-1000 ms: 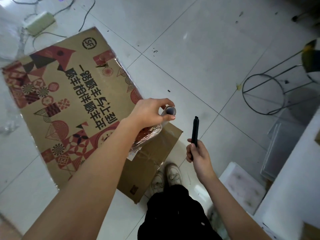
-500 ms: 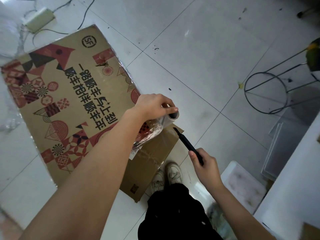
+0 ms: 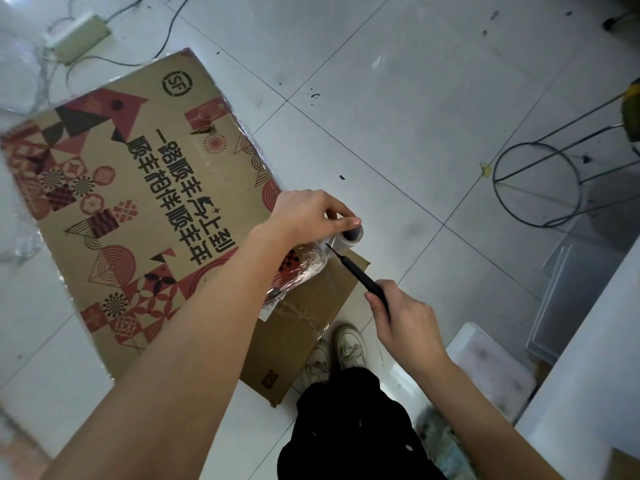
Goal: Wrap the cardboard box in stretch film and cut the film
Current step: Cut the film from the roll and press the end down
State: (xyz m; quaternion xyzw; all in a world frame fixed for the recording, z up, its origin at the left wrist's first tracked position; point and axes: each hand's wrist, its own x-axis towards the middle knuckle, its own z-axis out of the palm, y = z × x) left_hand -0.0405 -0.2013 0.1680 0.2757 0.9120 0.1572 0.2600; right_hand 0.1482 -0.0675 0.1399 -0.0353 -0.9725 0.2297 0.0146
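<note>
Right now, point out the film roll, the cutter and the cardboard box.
film roll (image 3: 350, 237): head view, open end of its core.
cutter (image 3: 360, 278): head view, middle of the black handle.
cardboard box (image 3: 145, 188): head view, printed top face.

Soft, even daylight, slightly dim; pale glare on floor tiles upper centre. Faint shadows. Wide-angle bending at edges; lower left corner blurred, centre sharp.

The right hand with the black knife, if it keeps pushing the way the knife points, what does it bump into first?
Probably the stretch film pulled tight just below the film roll that the left hand holds. The black knife in the right hand already seems at it; depth is unclear.
</note>
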